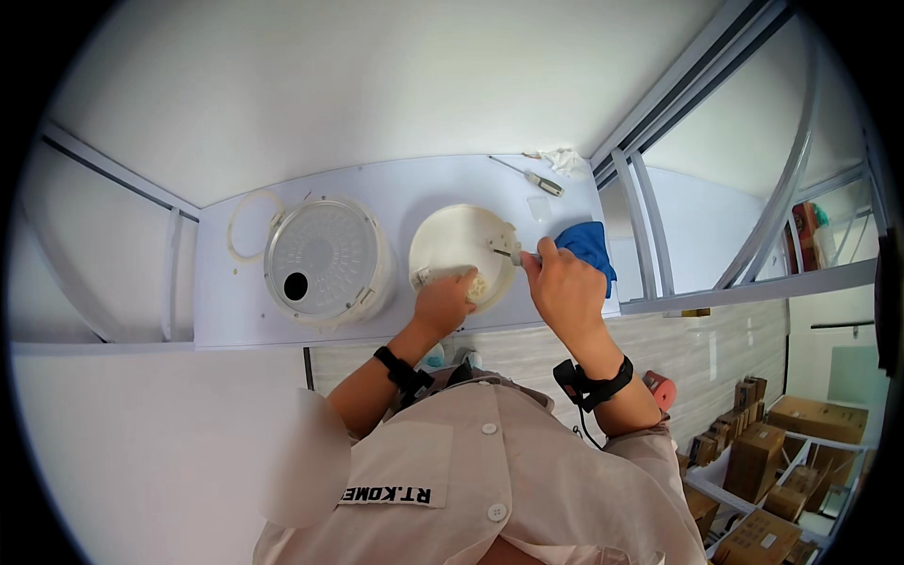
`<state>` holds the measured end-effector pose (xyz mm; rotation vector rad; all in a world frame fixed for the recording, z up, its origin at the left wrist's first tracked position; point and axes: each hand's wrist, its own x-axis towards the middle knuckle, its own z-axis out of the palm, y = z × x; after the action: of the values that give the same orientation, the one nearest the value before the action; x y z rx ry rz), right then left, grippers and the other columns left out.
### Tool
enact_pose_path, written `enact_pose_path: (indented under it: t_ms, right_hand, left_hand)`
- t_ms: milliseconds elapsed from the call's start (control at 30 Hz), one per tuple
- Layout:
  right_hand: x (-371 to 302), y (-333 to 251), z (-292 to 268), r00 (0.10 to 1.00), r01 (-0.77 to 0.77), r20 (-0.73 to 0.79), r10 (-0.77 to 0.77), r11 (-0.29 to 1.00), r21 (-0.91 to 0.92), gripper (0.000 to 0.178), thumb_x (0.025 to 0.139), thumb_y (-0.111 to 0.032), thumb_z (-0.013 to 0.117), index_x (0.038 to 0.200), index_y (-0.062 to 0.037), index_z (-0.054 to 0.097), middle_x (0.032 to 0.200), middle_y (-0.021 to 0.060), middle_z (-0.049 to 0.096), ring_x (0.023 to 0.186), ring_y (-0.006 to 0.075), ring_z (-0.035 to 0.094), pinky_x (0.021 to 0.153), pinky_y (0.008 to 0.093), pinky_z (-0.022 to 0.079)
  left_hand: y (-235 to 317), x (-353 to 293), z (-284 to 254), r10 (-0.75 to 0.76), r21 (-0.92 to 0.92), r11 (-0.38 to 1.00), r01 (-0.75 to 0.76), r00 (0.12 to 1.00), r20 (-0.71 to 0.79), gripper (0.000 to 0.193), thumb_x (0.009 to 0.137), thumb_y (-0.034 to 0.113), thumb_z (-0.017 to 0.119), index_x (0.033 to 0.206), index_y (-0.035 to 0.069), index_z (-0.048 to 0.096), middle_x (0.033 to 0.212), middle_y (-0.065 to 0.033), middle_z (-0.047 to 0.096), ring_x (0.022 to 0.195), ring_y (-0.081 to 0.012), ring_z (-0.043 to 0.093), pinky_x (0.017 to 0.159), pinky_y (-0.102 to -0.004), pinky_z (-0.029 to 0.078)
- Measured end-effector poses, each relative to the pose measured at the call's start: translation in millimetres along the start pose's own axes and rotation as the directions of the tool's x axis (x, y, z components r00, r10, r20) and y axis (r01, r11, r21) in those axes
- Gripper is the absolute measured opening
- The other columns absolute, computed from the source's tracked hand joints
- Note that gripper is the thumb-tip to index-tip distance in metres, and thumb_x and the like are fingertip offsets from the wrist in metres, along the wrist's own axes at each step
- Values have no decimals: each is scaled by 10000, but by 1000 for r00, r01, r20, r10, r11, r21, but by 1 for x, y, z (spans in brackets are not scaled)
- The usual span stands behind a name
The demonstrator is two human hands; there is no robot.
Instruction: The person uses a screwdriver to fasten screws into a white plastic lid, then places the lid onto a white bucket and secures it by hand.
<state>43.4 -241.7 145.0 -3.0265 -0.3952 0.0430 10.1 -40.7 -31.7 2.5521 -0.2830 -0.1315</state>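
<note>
L hand (446,303) is at approx 6 o'clock of the white round shell (439,237), fingers bent on its near rim & gripping it, thumb inside, by a small ribbed cream pt (478,287). R hand (571,290), at approx 4 o'clock, is closed round a screwdriver (529,259), blade pointing to 9 o'clock, tip over the shell's 3 o'clock side, close to some small fittings there; can't tell if tip touches. Shell's on the tabletop (405,179), btwn both hands.

At 9 o'clock of shell: a big white drum (379,273) w/ a silvery disc top (330,247) & a round black spot (296,286) at the disc's approx 7 o'clock. Cream ring (232,229) lies at drum's 10 o'clock. Around shell: small clear square (540,209) at 2 o'clock, 2nd screwdriver (545,184) at 1 o'clock, crumpled white tissue (567,162) just past it, blue cloth (586,247) at 3 o'clock, nr R hand. Cardboard boxes (755,460) well off at 4 o'clock. Both wrists wear black bands (405,372).
</note>
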Motion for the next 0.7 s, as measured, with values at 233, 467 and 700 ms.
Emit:
enact_pose_path:
  t_ms: [233, 467, 700]
  right_hand:
    - [-6, 19, 7, 818, 472, -433, -379, 872, 129, 421, 898, -176, 760, 1239, -38, 557, 856, 114, 604, 710, 282, 666, 581, 360, 527]
    - [-14, 4, 4, 990, 141, -19, -141, 990, 11, 459, 888, -152, 749, 1280, -23, 550, 865, 126, 611, 724, 294, 675, 585, 379, 530]
    - [-8, 10, 13, 779, 506, -517, -354, 843, 186, 399, 936, -226, 748, 1229, -31, 560, 852, 135, 619, 682, 315, 675, 520, 391, 522]
  left_hand:
    - [-2, -1, -3, 48, -25, 999, -47, 999, 20, 549, 809, 218, 804, 1310, 66, 637, 1093, -143, 727, 1021, -370, 701, 854, -489, 574]
    - [-3, -3, -4, 90, -59, 994, -87, 995, 53, 380, 792, 184, 762, 1123, 36, 649, 1025, -167, 720, 978, -395, 699, 827, -504, 572]
    - [-1, 2, 1, 129, -24, 992, -128, 990, 49, 357, 781, 219, 765, 1044, 21, 626, 972, -177, 718, 940, -395, 701, 792, -510, 575]
